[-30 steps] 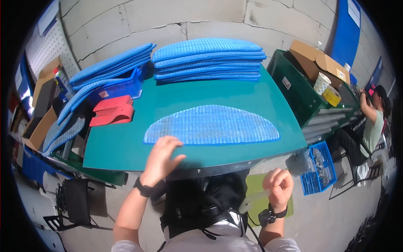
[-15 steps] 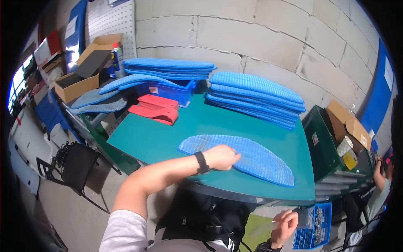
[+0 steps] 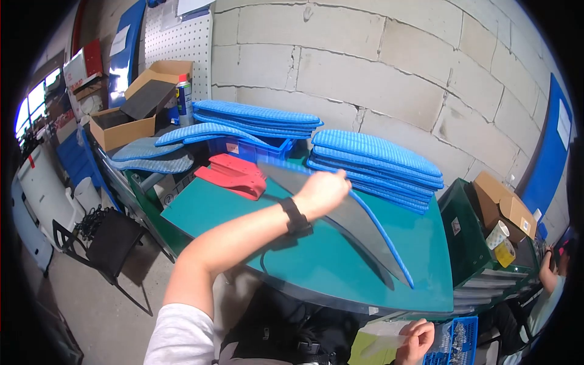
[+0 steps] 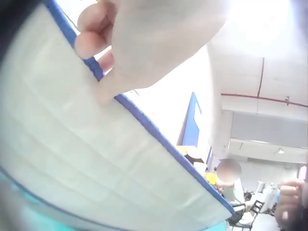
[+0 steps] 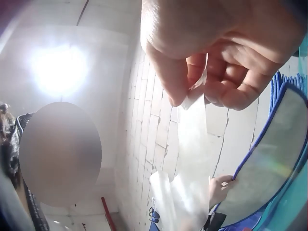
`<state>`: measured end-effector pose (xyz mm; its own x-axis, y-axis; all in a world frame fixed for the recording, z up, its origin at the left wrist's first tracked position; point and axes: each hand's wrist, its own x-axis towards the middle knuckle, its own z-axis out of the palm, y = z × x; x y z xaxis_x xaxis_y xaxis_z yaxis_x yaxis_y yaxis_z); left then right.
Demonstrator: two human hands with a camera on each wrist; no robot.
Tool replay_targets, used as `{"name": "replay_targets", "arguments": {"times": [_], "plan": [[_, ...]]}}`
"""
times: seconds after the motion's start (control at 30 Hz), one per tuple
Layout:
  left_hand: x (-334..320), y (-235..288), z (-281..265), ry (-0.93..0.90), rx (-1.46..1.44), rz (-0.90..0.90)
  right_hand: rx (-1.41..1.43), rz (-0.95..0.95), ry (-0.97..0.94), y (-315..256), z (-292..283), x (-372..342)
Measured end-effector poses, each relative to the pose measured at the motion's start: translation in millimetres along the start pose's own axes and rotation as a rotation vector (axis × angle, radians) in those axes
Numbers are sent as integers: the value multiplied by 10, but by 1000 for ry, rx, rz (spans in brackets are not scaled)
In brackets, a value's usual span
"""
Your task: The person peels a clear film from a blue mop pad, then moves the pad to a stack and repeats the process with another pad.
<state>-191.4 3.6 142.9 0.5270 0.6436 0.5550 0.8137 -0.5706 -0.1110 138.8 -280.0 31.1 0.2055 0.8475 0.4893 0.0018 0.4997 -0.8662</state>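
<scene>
My left hand [image 3: 322, 193] pinches a half-moon mop pad [image 3: 368, 234] by its blue-bound edge. The pad stands tilted over the green table [image 3: 292, 274], its grey backing towards me. In the left wrist view, thumb and fingertips grip the blue binding [image 4: 144, 120], with the pale backing [image 4: 82, 139] below. Low over the table's front side, my right hand [image 3: 417, 340] pinches a piece of clear plastic film [image 5: 192, 125]. It dangles from thumb and fingers in the right wrist view, lower part blurred.
Behind the pad is a stack of blue pads [image 3: 377, 161]. More pads [image 3: 255, 112] lie across a blue bin [image 3: 283, 149], beside red curved pieces [image 3: 234, 176]. A blue crate [image 3: 465, 340] stands low at the right, near a seated person [image 3: 541, 310]. A black chair [image 3: 109, 243] is at left.
My left hand has reached across to the pad, gripped its edge and raised it, turning its grey backing towards me. My right hand keeps the film low. The head view has swung left.
</scene>
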Motion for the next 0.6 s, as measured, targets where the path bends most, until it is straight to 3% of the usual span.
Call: {"name": "replay_targets", "arguments": {"times": [0.1, 0.2, 0.33, 0.43, 0.47, 0.6], "plan": [[-9, -329, -75, 87, -164, -149, -2, 5, -13, -10, 18, 28], [-29, -602, -263, 151, -229, -190, 27, 6, -36, -11, 53, 88], [126, -1024, -577, 132, -348, -197, 139, -38, -69, 223, 6, 183], [309, -1341, -929, 10, -395, -354, 95, -46, -79, 196, 76, 279], [367, -1514, -959, 37, -516, -384, 94, -40, -82, 209, 94, 294], [555, -2000, -1189, 297, -541, -485, 116, 15, -151, 236, 255, 446]]}}
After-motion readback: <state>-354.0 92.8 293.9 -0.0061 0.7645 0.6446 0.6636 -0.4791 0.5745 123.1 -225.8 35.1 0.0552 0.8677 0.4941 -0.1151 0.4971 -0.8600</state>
